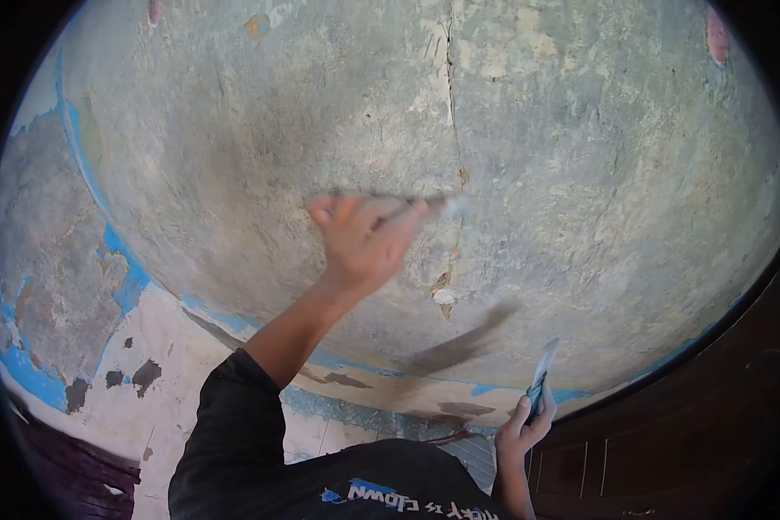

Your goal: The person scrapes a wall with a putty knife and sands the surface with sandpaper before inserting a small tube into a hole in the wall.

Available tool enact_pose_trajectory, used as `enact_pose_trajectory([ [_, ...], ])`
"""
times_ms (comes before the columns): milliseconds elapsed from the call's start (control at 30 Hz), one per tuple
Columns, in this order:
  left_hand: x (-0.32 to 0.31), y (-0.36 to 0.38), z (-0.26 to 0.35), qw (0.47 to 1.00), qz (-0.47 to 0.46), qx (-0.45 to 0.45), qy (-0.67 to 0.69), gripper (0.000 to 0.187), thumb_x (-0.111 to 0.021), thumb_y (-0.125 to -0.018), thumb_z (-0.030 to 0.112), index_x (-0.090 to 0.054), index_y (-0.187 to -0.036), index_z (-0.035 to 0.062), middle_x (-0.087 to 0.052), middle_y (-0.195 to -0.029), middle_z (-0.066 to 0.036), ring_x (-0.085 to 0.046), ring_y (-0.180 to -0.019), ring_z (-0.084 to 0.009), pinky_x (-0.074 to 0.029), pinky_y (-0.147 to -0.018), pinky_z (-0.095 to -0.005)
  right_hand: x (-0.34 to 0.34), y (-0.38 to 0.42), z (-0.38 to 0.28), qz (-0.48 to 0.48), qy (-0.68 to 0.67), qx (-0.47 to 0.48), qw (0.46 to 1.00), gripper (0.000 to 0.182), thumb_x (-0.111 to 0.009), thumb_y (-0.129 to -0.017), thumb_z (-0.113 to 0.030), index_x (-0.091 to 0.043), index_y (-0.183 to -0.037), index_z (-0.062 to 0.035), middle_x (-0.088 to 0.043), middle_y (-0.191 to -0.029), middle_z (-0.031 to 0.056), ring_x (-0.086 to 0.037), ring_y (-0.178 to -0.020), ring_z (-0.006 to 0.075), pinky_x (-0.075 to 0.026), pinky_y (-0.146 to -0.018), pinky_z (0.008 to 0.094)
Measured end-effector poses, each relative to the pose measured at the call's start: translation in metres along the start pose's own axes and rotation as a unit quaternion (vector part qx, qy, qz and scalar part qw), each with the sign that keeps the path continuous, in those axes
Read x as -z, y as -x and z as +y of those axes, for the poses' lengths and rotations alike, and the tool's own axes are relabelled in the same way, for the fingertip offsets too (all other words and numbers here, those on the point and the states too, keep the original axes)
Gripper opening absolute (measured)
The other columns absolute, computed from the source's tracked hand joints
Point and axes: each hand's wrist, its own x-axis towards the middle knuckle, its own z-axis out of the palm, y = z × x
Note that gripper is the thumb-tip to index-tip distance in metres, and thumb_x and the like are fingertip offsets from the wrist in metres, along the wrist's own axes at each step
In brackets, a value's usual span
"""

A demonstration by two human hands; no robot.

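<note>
My left hand (362, 238) is raised against the grey plaster wall (615, 173), smeared by motion. Its fingers close round a small scraper (438, 204), blurred, with a pale tip over the crack (451, 95) that runs down the wall. Just below that tip, the crack widens into a chipped hole (443, 290) with white material in it. Lower right, my right hand (526, 425) grips a putty knife (542, 373) with a teal handle. Its thin, light blade points up, apart from the crack.
Blue paint remnants (126, 269) edge the plaster at the left. A pale, peeling surface (169, 347) lies below. Dark brown panelling (667, 433) stands at lower right, and dark purple cloth (74, 464) at lower left. A shadow (464, 342) falls below the hole.
</note>
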Motion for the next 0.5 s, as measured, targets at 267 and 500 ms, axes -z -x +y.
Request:
enact_pose_trajectory([
  [267,-0.015,0.003,0.016,0.975,-0.089,-0.188,0.082,0.026,-0.078,-0.080,0.014,-0.075,-0.104,0.0238,-0.062,-0.087,0.010,-0.050,-0.078,-0.0105,-0.026,-0.080,-0.0368,0.011,0.032,0.022,-0.001,-0.065,-0.105,0.992,0.031,-0.050,-0.105,-0.015,-0.048,-0.131,0.0019,-0.054,-0.094,0.0052,-0.047,-0.078,0.0094,-0.037,-0.065,0.0233],
  [500,-0.016,-0.066,-0.018,0.988,0.016,-0.151,-0.016,0.030,-0.071,-0.090,0.017,-0.073,-0.116,0.0319,-0.055,-0.078,0.013,-0.046,-0.072,-0.0064,-0.027,-0.074,-0.0344,0.025,0.040,0.021,-0.045,-0.112,-0.162,0.979,0.030,-0.051,-0.104,-0.015,-0.049,-0.132,-0.0026,-0.050,-0.082,-0.0026,-0.041,-0.067,0.0029,-0.031,-0.055,0.0199],
])
